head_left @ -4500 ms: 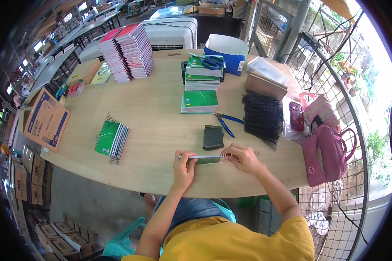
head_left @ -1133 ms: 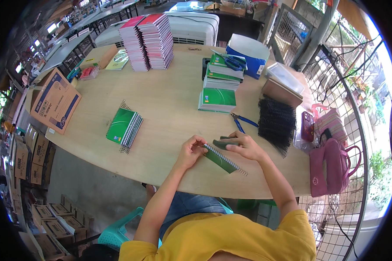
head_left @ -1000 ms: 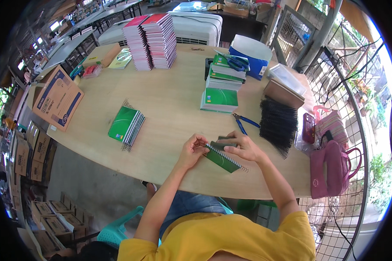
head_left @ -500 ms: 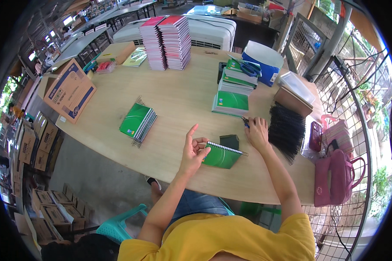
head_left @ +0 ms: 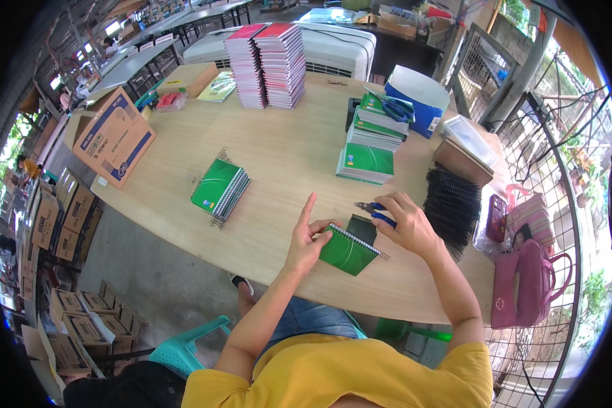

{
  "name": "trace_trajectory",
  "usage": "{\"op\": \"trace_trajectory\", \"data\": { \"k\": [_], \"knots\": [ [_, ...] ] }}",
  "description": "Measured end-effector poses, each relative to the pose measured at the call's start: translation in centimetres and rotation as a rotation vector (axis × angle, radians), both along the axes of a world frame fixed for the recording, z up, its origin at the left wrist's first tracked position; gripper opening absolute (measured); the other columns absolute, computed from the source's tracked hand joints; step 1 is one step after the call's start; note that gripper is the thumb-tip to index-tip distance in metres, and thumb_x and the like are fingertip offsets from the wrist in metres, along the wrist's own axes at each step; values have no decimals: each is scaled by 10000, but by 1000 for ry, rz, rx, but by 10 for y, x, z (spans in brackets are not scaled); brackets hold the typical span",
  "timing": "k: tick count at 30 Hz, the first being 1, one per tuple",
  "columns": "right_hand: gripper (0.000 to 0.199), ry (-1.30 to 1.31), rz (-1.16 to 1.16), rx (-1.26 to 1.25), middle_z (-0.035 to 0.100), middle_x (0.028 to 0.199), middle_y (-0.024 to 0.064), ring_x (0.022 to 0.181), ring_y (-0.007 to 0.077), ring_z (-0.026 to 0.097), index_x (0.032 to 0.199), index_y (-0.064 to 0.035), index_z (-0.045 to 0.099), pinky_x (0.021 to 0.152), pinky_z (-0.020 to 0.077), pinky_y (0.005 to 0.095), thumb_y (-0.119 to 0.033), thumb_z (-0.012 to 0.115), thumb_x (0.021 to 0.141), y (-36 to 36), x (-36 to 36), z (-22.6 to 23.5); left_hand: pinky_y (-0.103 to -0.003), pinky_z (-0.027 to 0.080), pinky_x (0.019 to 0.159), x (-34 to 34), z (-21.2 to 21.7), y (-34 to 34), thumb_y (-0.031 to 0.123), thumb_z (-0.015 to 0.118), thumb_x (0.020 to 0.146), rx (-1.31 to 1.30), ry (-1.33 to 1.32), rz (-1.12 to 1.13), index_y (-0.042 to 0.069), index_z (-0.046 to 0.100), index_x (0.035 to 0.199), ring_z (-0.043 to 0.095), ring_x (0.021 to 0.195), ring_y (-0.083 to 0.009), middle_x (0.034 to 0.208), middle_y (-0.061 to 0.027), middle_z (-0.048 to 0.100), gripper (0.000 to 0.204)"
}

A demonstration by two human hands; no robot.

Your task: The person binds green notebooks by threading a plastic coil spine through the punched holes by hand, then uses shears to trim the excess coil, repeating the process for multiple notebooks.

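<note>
A green spiral notebook (head_left: 347, 251) is pinched at its upper left corner by my left hand (head_left: 309, 243), whose index finger points up. Wire coil runs along the notebook's top edge and sticks out past its right end. My right hand (head_left: 411, 224) is closed round blue-handled pliers (head_left: 376, 212), their jaws pointing left above the notebook. Between the two, a small dark block (head_left: 362, 228) sits on the table, partly hidden behind the notebook. Left of my hands lies a stack of green notebooks (head_left: 217, 185) with wire coils protruding at both ends.
Green notebook stacks (head_left: 365, 163) stand ahead, with blue scissors (head_left: 396, 109) on top. Black coils (head_left: 450, 207) lie to the right, near a pink bag (head_left: 521, 289) and a phone (head_left: 496, 217). Tall red-covered notebook stacks (head_left: 281, 68) and a carton (head_left: 117, 139) occupy the far side and left edge.
My right hand has lifted the pliers off the table and brought them left toward the notebook. The notebook, still in my left hand, has tilted with its right end lower.
</note>
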State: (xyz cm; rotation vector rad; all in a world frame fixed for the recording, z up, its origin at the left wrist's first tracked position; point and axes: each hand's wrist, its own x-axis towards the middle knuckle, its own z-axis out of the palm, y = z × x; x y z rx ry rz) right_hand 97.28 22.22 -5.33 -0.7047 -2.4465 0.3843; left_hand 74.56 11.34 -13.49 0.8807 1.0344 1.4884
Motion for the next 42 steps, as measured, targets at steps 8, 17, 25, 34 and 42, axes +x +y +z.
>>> {"op": "trace_trajectory", "data": {
  "k": [8, 17, 25, 34, 42],
  "knots": [
    [509, -227, 93, 433, 638, 1101, 48, 1073, 245, 587, 1194, -101, 658, 1080, 352, 524, -374, 792, 787, -4, -15, 24, -234, 514, 806, -1, -2, -2, -35, 654, 928, -8, 60, 45, 224, 81, 1644, 648, 983, -92, 1188, -136, 689, 953],
    [525, -243, 166, 570, 639, 1086, -3, 1112, 204, 578, 1187, -148, 676, 1108, 369, 568, -372, 824, 736, -5, -29, 34, -234, 504, 796, -2, 1, -3, -28, 672, 912, 18, 108, 72, 237, 81, 1645, 641, 956, -96, 1110, -116, 697, 978],
    [672, -254, 227, 653, 630, 1102, -14, 1097, 190, 587, 1246, -177, 651, 1082, 418, 539, -338, 884, 637, -2, -34, 34, -239, 518, 773, -2, 9, -5, -38, 669, 908, -2, 77, 50, 233, 75, 1646, 666, 952, -102, 1136, -154, 709, 984],
    [526, -268, 289, 777, 643, 1061, -13, 1074, 176, 599, 1202, -122, 671, 1041, 425, 471, -281, 815, 722, 2, -34, 28, -261, 535, 796, -1, 16, -5, -71, 631, 900, -80, 146, 69, 220, 41, 1645, 688, 998, -133, 1133, -195, 719, 994],
    [431, -319, 216, 271, 696, 984, 78, 904, 237, 671, 1145, -81, 723, 861, 520, 395, -275, 803, 769, -3, -40, 27, -233, 538, 755, -3, 3, -7, -50, 666, 900, -30, 254, 134, 183, 128, 1634, 685, 945, -113, 1097, -165, 732, 940]
  ]
}}
